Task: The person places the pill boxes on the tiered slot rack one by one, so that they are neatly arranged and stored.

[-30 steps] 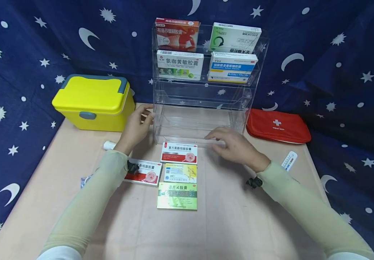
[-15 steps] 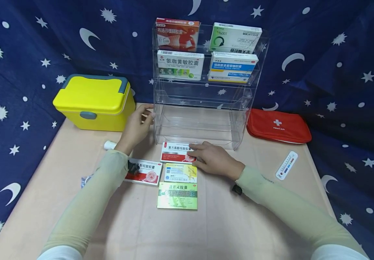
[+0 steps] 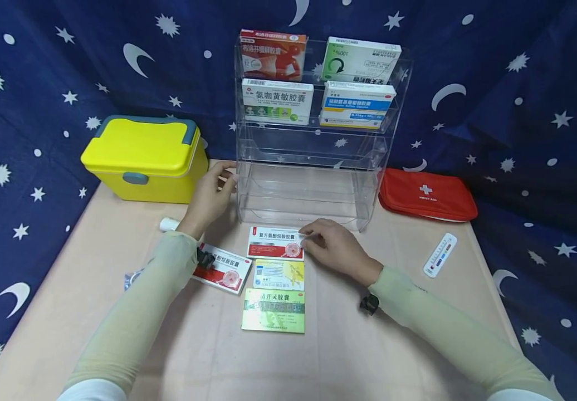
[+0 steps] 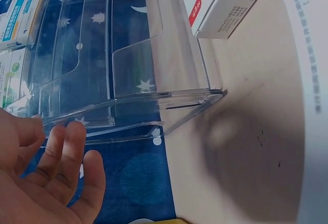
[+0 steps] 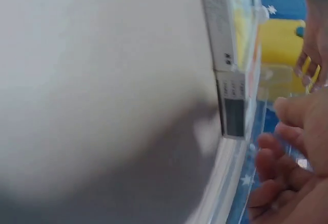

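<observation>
- The right hand (image 3: pixel 336 248) sits just below the middle of the head view, its fingers (image 3: pixel 313 233) curled onto the right end of the red-and-white medicine box (image 3: pixel 275 243) — pinching its edge, with the box lying on the table (image 3: pixel 348 345).
- That box lies right in front of the clear acrylic rack (image 3: pixel 313 167), at the head of a column with a yellow box (image 3: pixel 278 274) and a green box (image 3: pixel 273 310) below it.
- The left hand (image 3: pixel 210 197) rests against the rack's left side, centre-left of the frame; in the left wrist view its fingers (image 4: pixel 66 155) are straight and relaxed, holding nothing.
- A second red-and-white box (image 3: pixel 223 268) lies tilted beside the left sleeve.
- Four boxes stand on the rack's upper tiers — its lower tiers are bare.
- A yellow case (image 3: pixel 143 159) is at left, a red first-aid pouch (image 3: pixel 426 195) at right, and a thermometer strip (image 3: pixel 440 255) lies below the pouch.
</observation>
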Demonstrator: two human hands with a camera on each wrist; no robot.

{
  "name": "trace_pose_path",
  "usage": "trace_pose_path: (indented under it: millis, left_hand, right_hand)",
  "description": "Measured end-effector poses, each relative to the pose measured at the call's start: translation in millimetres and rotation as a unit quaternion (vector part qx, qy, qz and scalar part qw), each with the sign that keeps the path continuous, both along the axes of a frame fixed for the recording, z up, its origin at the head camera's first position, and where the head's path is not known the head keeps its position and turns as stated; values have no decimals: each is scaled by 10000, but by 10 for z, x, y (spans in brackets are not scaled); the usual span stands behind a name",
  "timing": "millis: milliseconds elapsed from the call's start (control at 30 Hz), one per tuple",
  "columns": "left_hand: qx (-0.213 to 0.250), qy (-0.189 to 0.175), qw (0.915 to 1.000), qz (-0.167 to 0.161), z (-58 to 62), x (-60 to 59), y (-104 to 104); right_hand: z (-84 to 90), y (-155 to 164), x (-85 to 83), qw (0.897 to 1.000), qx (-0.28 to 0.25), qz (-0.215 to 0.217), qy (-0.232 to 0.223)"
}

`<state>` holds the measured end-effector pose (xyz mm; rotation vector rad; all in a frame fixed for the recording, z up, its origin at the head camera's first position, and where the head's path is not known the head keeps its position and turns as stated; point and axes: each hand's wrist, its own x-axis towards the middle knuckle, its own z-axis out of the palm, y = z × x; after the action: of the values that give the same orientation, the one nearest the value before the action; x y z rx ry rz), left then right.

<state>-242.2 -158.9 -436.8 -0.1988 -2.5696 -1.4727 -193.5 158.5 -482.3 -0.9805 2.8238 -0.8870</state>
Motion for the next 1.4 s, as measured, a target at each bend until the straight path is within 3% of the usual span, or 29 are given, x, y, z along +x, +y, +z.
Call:
trace_pose_path:
  millis: [133,267,433,600,933,1133,1400]
  left_hand:
    - [-27,-8,10000,61,-18,3,-12]
    - [-58,39,10000,29,-36,0,-16]
    - [-50,35,10000,-3,-44,-4,-9]
    - [-73,20,10000,-4,-44,-6,-7]
    - [-21,-45,10000,4,-35,-5,-4]
    - [1,-70,10000,1,-36,-11,1]
    - [57,-34,10000,-26,-22,-5,-4]
  right_hand:
    - [-20,-36,-40,9971,-287,-415,-567]
    - [-56,-80,-67,9945,-102,-386,-967]
    - [-114,-114,-74,9942,143,-236,-1038]
    - [-129,-95,-43,9964,138,-315,-775]
    - [-94,-49,19,9948,-96,-560,841]
    - [-86,-44,27,9942,-174,-485,941]
    - [-93,-8,109,9955,-718,249,570]
